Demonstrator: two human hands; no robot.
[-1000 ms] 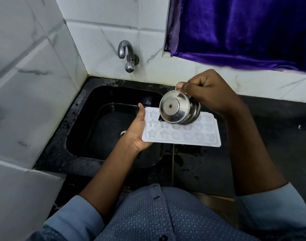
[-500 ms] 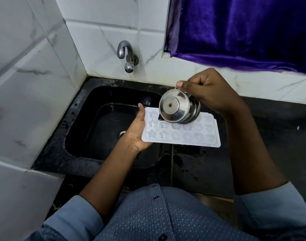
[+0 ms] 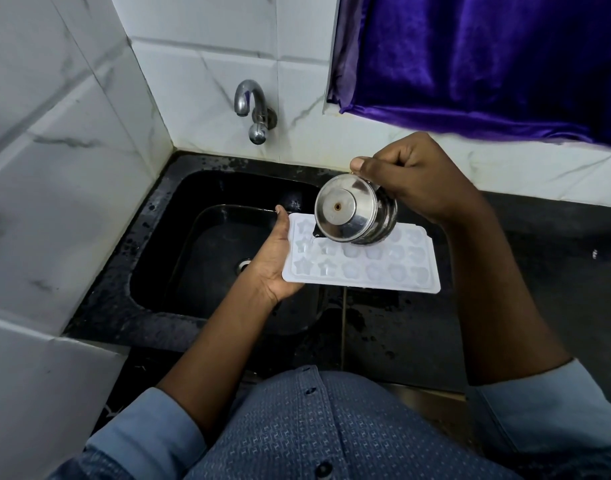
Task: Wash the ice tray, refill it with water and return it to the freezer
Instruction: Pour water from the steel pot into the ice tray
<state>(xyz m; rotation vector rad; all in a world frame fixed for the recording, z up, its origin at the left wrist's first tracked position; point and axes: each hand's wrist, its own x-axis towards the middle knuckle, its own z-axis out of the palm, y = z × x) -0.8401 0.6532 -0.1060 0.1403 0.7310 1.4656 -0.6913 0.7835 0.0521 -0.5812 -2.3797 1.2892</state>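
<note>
**Tray refilled by the cupful at the sink's edge**

A person's right hand (image 3: pixel 415 178), fingers curled tight round the rim of a steel cup (image 3: pixel 356 216), tips it mouth-down over the far left part of a white ice tray (image 3: pixel 383 271), where a thin thread of water seems to fall towards the star-shaped moulds. The left hand (image 3: pixel 274 261) grips the tray by its left short end, holding it roughly level in the air above the sink's (image 3: pixel 193 258) right edge, where the basin meets the wet black counter (image 3: pixel 505 306).

The step in hand looks to be the refill, with washing apparently done. The next move would call for working the cup along the rows to reach the right-hand moulds, then keeping the tray flat on the way to the freezer, since shallow moulds spill easily.

The cup hides several moulds in the far row. How full any mould stands cannot be judged through the pale plastic, nor how much water is left in the cup. The left fingers under the tray are out of sight. The tap (image 3: pixel 254 109) on the tiled wall shows no flow. No freezer is in view.
</note>
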